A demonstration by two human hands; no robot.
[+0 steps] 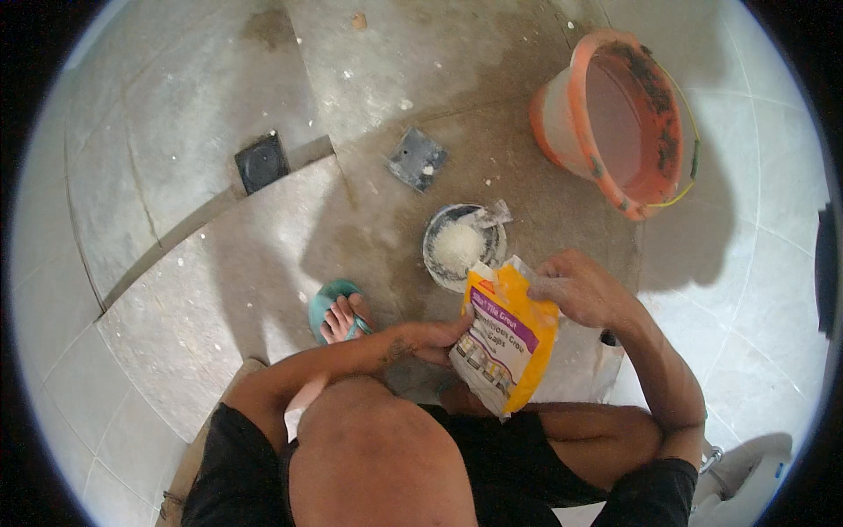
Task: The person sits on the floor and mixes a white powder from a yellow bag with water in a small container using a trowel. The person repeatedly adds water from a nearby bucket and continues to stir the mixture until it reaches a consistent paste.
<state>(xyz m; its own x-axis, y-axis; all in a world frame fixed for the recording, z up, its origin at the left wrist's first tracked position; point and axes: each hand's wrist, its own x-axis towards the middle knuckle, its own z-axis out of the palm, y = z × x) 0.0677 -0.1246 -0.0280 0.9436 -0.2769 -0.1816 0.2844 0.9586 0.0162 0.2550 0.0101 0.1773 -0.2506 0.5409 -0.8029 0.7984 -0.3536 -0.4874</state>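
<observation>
A yellow and white bag of grout powder (505, 338) is tilted in front of me, its torn top toward a small round bowl (428, 255). My left hand (443, 341) grips the bag's left side. At its upper right corner, my right hand (580, 290) pinches the yellow edge with closed fingers. White powder (458, 246) is heaped inside the bowl, whose dark inner wall is smeared with residue. A pale, flat piece, perhaps a scraper (499, 212), rests across the bowl's far right rim.
An orange bucket (562, 110) with cloudy liquid and a yellow-green handle stands at the far right. Beyond the bowl lies a grey square plate (417, 160). A dark square drain (262, 162) sits by a gap in the floor tiles. My sandalled foot (342, 316) is left of the bowl.
</observation>
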